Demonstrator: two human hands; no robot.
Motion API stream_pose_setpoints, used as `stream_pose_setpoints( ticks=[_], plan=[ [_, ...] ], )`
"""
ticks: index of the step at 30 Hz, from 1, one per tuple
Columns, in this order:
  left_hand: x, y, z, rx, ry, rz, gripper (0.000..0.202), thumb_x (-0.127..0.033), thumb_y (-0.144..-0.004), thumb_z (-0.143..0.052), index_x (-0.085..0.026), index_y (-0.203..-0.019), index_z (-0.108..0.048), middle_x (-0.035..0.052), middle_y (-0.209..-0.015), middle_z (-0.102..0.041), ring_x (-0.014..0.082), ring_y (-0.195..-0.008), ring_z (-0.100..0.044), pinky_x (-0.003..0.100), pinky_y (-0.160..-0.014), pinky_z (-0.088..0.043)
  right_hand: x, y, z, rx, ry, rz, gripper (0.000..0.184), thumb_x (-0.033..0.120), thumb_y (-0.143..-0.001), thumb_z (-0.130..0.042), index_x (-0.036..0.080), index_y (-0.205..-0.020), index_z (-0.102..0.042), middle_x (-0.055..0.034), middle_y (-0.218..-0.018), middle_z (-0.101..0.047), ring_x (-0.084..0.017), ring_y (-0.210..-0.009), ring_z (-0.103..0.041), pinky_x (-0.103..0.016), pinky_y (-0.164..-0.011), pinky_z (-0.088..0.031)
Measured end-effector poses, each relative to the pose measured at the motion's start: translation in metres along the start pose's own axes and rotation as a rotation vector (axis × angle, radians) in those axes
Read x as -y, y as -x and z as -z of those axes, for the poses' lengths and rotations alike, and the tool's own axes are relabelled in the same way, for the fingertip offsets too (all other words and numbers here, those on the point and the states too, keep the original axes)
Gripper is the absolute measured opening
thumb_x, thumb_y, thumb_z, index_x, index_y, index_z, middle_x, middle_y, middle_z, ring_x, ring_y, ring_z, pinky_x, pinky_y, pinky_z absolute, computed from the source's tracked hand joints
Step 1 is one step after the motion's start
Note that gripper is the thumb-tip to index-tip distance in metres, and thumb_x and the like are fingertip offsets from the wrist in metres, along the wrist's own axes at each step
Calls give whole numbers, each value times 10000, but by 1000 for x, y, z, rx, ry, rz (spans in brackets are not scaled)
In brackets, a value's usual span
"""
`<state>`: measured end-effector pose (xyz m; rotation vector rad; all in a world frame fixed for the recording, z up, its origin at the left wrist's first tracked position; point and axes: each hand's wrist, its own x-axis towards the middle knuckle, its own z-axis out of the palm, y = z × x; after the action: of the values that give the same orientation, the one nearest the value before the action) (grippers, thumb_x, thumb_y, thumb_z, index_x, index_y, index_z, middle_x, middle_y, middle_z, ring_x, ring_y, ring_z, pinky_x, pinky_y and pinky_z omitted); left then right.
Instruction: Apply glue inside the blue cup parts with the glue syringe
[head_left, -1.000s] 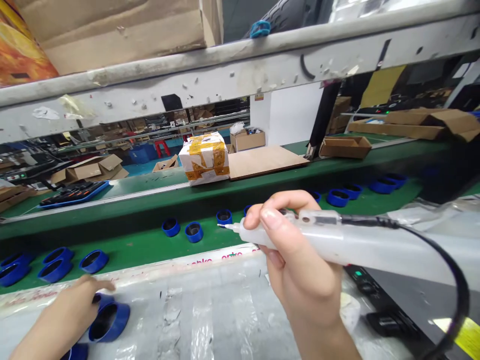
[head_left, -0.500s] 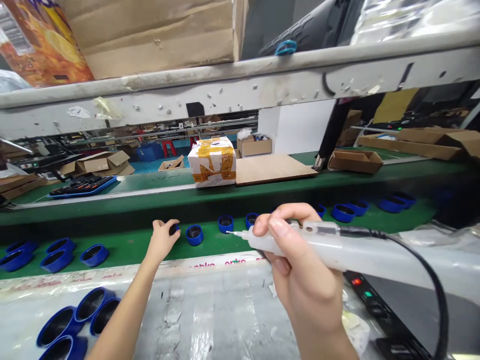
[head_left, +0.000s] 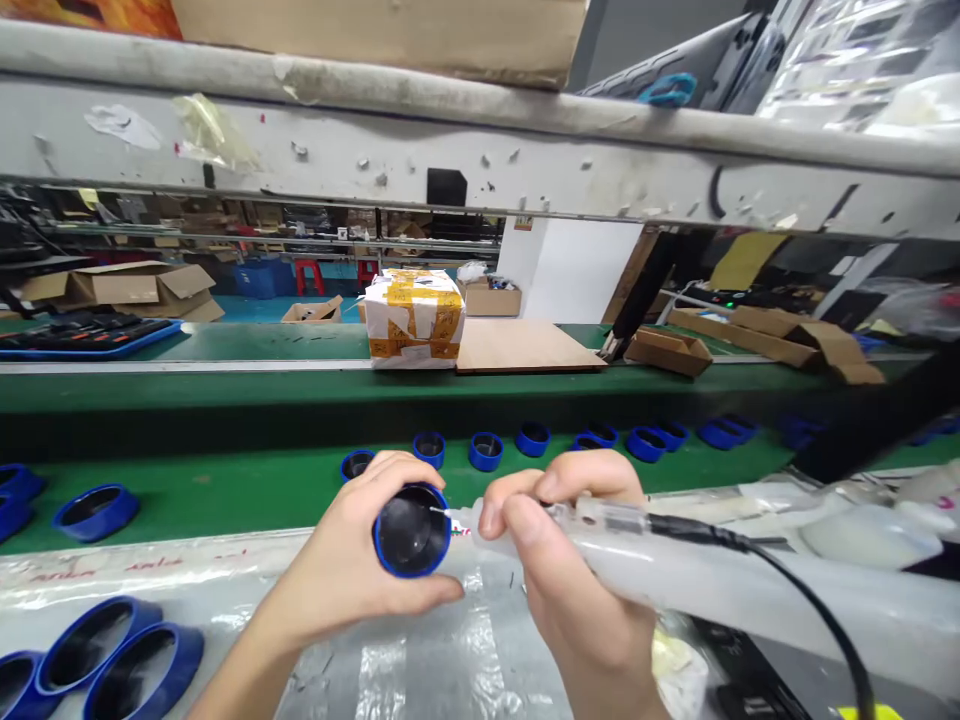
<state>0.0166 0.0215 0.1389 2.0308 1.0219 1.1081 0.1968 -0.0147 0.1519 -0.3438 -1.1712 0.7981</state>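
Off belt (head_left: 247, 490): cup (head_left: 411, 532) in LH (head_left: 349, 560) pinch nr bench edge (head_left: 202, 552), mouth camera-ward; RH (head_left: 585, 580) tight round crosswise dispenser (head_left: 690, 572), tip left.

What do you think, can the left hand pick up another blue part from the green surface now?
Probably not: the left hand holds one blue part, so it seems occupied, though the way looks fairly free: other blue parts stand just beyond it on the green surface.
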Motion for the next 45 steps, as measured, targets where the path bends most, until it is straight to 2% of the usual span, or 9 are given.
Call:
stream_pose_setpoints(
  ticks=[3, 6, 12, 17, 23, 26, 33, 38, 45],
  plan=[
    [-12, 2, -5, 129, 42, 45, 533, -199, -620, -951, -267, -1086, -703, -8, -1068, -750, 247, -972, -724, 357, -875, -557, -2, 0, 0, 18, 13, -29, 145, 182, -1035, -774, 302, -1050, -693, 73, -828, -751, -102, -737, -779, -236, -780, -676],
    [-14, 3, -9, 200, 64, 44, 536, -182, -624, -942, -275, -1090, -695, -13, -1121, -758, 259, -1033, -719, 366, -914, -540, 0, 1, 3, 52, 57, -36, 174, 144, -1021, -764, 300, -1036, -688, 63, -790, -720, -138, -719, -778, -287, -748, -687],
    [-13, 6, -9, 179, 88, 55, 531, -196, -638, -936, -294, -1106, -704, -22, -1116, -751, 257, -1025, -714, 367, -911, -537, 4, 2, 2, 48, -35, -112, 179, 145, -1024, -760, 317, -1027, -709, 61, -848, -807, -127, -784, -791, -271, -802, -677],
    [-17, 7, -9, 181, 68, 31, 549, -178, -631, -932, -299, -1113, -698, -41, -1105, -734, 238, -1000, -703, 349, -915, -541, 2, 4, -3, 21, -79, -138, 221, 113, -998, -783, 323, -1023, -719, 73, -851, -821, -104, -789, -783, -226, -785, -656],
    [-16, 8, -8, 206, 59, 35, 527, -191, -647, -912, -298, -1116, -698, -48, -1083, -721, 227, -978, -695, 344, -924, -544, 3, 2, 1, 65, 65, -77, 213, 99, -989, -771, 293, -999, -682, 49, -825, -807, -150, -759, -801, -288, -730, -674],
    [-15, 8, -7, 211, 51, 32, 523, -193, -648, -910, -301, -1116, -704, -50, -1071, -713, 223, -970, -684, 330, -901, -542, 3, 1, 2, 43, 129, -50, 212, 95, -970, -773, 279, -984, -669, 37, -799, -798, -176, -734, -808, -314, -698, -677],
    [-15, 10, -3, 211, 0, -6, 462, -153, -660, -860, -296, -1067, -694, -52, -1025, -712, 213, -935, -674, 308, -870, -543, 4, 2, 2, 44, 152, -65, 208, 111, -977, -779, 292, -982, -677, 44, -802, -790, -172, -744, -799, -308, -699, -654],
    [-17, 10, 0, 214, -37, 1, 449, -189, -677, -841, -287, -1092, -699, -31, -1054, -741, 232, -944, -704, 320, -853, -559, 5, 2, 3, 31, 183, -69, 211, 108, -965, -782, 293, -981, -681, 42, -802, -788, -183, -755, -801, -321, -716, -645],
    [-17, 11, 6, 208, -58, -14, 404, -181, -689, -825, -286, -1058, -700, -35, -1063, -749, 225, -962, -731, 310, -856, -576, 10, 3, 2, -1, 225, -125, 197, 134, -950, -800, 293, -961, -686, 44, -799, -759, -160, -683, -710, -334, -717, -595]
  ],
)
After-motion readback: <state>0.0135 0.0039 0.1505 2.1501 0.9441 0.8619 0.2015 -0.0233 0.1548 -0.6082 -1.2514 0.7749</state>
